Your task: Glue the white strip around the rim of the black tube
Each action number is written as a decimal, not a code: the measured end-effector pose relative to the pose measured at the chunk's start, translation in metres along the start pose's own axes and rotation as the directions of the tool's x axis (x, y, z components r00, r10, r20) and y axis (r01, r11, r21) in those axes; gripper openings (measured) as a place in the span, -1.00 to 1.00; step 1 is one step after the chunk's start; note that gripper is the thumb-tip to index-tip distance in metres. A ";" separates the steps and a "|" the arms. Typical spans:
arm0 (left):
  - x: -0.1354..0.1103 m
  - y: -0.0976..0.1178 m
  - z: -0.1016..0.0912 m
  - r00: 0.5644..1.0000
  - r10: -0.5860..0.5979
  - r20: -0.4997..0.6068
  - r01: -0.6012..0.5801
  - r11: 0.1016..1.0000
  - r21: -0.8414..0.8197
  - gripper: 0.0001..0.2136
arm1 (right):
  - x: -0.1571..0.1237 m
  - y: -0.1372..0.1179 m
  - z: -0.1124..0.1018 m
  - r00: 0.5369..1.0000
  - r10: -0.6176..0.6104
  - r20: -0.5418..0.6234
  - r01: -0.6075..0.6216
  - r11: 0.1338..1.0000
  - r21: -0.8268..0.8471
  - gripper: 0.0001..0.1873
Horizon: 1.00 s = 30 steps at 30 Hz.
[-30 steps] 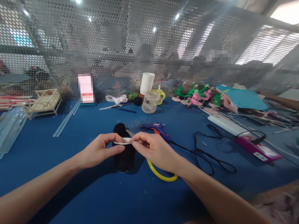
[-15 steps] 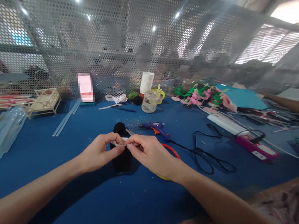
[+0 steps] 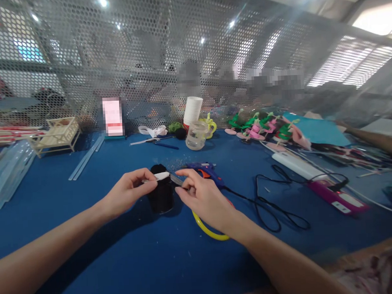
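A black-wrapped cup [image 3: 161,198] with a white rim stands upright on the blue table. At its left edge my left hand [image 3: 133,188] pinches the rim between thumb and fingers; a bit of white shows at the fingertips. Just right of the cup is my right hand [image 3: 201,196], its thumb and index finger apart with nothing visible between them. Beneath that hand lie scissors with a yellow and red handle [image 3: 208,232], mostly covered, their blades pointing toward the cup. A black yarn ball [image 3: 158,168] shows behind the rim.
A blue glue gun [image 3: 212,174] lies behind my right hand, its black cord [image 3: 260,200] looping to a purple power strip [image 3: 337,197]. Farther back are a clear jar [image 3: 196,136], stacked white cups [image 3: 193,110], a phone [image 3: 113,118] and a small wooden bed [image 3: 57,135].
My right hand has parted from my left and moved right, its fingers loosening. The cup's white rim now shows, and more of the scissors' yellow handle is uncovered.
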<state>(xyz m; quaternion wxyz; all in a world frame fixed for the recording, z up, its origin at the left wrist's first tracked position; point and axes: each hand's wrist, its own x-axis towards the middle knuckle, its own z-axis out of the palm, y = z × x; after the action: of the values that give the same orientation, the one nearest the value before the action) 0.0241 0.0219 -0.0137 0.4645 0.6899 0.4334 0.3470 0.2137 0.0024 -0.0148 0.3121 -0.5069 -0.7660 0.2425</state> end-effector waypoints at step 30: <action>-0.007 0.026 -0.015 0.968 0.010 0.252 -0.146 0.837 0.528 -0.85 | 0.043 0.073 -0.041 0.896 0.438 -0.077 -0.444 0.892 -0.086 -0.82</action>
<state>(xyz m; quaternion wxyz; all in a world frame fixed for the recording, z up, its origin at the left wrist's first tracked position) 0.0155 0.0152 0.0154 0.2846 0.8468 0.4259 0.1433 0.2766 0.0717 -0.0264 0.2437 -0.6892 -0.6335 0.2537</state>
